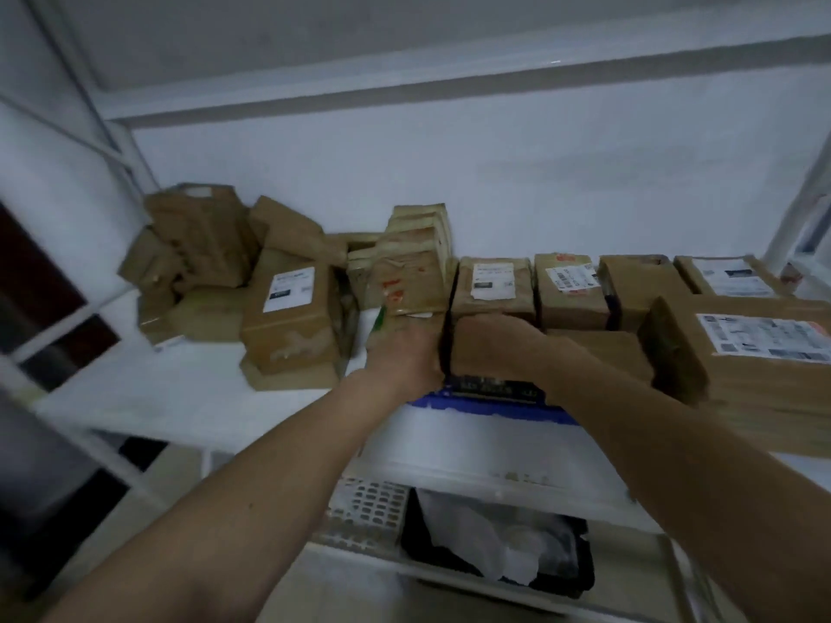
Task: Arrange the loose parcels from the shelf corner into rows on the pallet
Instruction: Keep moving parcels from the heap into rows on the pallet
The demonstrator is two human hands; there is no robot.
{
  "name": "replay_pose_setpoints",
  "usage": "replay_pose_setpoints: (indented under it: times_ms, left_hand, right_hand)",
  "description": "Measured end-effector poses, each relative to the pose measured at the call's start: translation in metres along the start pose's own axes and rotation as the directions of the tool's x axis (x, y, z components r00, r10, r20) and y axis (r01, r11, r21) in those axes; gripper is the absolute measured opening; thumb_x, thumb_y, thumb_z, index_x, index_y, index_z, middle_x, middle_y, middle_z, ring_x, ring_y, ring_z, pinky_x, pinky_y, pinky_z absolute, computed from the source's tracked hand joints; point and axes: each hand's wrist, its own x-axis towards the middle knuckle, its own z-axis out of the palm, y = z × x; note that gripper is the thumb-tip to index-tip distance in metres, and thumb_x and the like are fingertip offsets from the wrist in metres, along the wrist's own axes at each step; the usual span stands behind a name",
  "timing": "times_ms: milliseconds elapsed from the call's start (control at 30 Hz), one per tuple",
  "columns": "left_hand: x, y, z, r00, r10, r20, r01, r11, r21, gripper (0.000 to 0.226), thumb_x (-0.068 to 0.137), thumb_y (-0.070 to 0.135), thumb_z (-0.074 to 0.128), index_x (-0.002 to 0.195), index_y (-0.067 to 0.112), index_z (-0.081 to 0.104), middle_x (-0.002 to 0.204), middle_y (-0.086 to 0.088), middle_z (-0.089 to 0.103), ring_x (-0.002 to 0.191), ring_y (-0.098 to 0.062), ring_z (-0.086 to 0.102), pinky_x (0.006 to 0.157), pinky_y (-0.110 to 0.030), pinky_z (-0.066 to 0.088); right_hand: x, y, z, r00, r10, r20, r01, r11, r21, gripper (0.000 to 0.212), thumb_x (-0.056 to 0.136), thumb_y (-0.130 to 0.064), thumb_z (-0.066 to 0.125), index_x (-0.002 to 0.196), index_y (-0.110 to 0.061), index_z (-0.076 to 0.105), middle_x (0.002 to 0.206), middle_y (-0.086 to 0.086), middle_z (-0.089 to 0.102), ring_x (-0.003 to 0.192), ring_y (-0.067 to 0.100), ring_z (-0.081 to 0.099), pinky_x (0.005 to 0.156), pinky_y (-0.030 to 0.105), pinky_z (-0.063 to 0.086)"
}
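Both my left hand (407, 353) and right hand (488, 348) seem clamped on a parcel (413, 281) by the pallet (472, 404) edge, squaring its row; the loose pile (202, 258) sits in the corner

matt brown cardboard parcels (288, 317) wear white paper labels (491, 281); some are creased and glossy with tape. the shelf (135, 397) looks smooth white-painted metal. a white perforated plastic basket (366, 510) sits near, below.
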Motion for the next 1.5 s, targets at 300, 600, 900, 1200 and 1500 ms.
replay_pose_setpoints:
  times_ms: [300, 600, 900, 1200, 1500]
  left_hand:
    - [-0.099, -0.117, -0.009, 0.92, -0.387, 0.066, 0.387, 0.922, 0.012, 0.053, 0.087, 0.042, 0.062, 0.135, 0.024, 0.05, 0.139, -0.003, 0.051, 0.124, -0.023, 0.05, 0.092, -0.031, 0.044]
    - [-0.123, -0.211, -0.024, 0.864, -0.501, 0.061, 0.503, 0.864, -0.027, 0.062, 0.085, 0.046, 0.063, 0.138, 0.019, 0.044, 0.137, -0.008, 0.046, 0.124, -0.026, 0.047, 0.095, -0.035, 0.044]
    - [-0.123, -0.33, -0.055, 0.875, -0.483, 0.027, 0.484, 0.871, -0.085, 0.072, 0.085, 0.046, 0.065, 0.145, 0.019, 0.035, 0.143, -0.01, 0.04, 0.128, -0.028, 0.043, 0.098, -0.037, 0.041]
    - [-0.112, -0.447, -0.082, 0.9, -0.435, 0.023, 0.436, 0.896, -0.09, 0.069, 0.084, 0.044, 0.066, 0.141, 0.016, 0.039, 0.135, -0.011, 0.044, 0.121, -0.026, 0.046, 0.092, -0.032, 0.044]
    - [-0.054, -0.499, -0.082, 0.954, -0.301, -0.001, 0.298, 0.943, -0.148, 0.053, 0.084, 0.039, 0.068, 0.131, 0.018, 0.052, 0.128, -0.007, 0.056, 0.114, -0.025, 0.055, 0.081, -0.027, 0.042]
  right_hand:
    - [0.027, -0.101, 0.025, 0.958, -0.221, 0.181, 0.217, 0.975, 0.041, 0.054, 0.091, -0.036, 0.058, 0.135, -0.008, 0.045, 0.138, 0.009, 0.048, 0.12, 0.026, 0.051, 0.096, 0.033, 0.044]
    - [0.079, -0.188, 0.016, 0.951, -0.283, 0.121, 0.276, 0.958, 0.075, 0.059, 0.091, -0.029, 0.059, 0.143, -0.011, 0.037, 0.141, 0.009, 0.046, 0.126, 0.025, 0.047, 0.095, 0.028, 0.039]
    - [0.155, -0.293, 0.012, 0.963, -0.268, 0.027, 0.266, 0.962, 0.056, 0.048, 0.089, -0.03, 0.06, 0.131, -0.012, 0.047, 0.129, 0.009, 0.055, 0.114, 0.027, 0.055, 0.095, 0.035, 0.046]
    - [0.232, -0.363, 0.0, 0.984, -0.172, 0.045, 0.172, 0.985, -0.002, 0.061, 0.094, -0.031, 0.055, 0.144, -0.008, 0.03, 0.146, 0.013, 0.036, 0.133, 0.028, 0.037, 0.108, 0.034, 0.031]
    - [0.3, -0.371, -0.018, 0.996, -0.067, 0.065, 0.062, 0.994, 0.085, 0.077, 0.088, -0.033, 0.062, 0.15, -0.022, 0.017, 0.144, 0.012, 0.032, 0.128, 0.03, 0.04, 0.105, 0.037, 0.039]
